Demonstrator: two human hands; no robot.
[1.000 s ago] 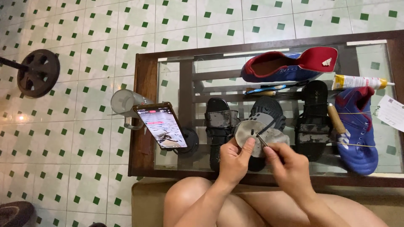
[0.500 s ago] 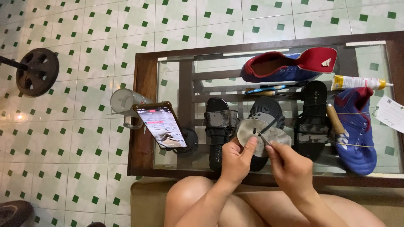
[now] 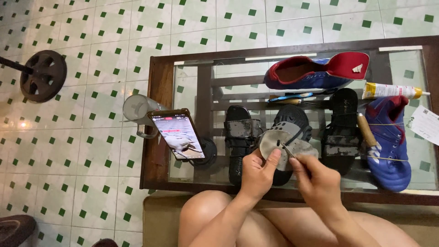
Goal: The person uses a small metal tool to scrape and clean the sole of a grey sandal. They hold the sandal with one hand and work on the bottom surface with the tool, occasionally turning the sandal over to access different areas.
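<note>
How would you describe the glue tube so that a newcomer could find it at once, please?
Start at the glass-topped table and go to its far right corner. There the glue tube lies on its side between two blue sports shoes. It alone is slim and yellow-and-white, its pointed nozzle facing right.

My left hand covers the lower part of the grey sole piece. The tool in my right hand is too thin to identify. The dumbbell runs off the frame's left edge.
</note>
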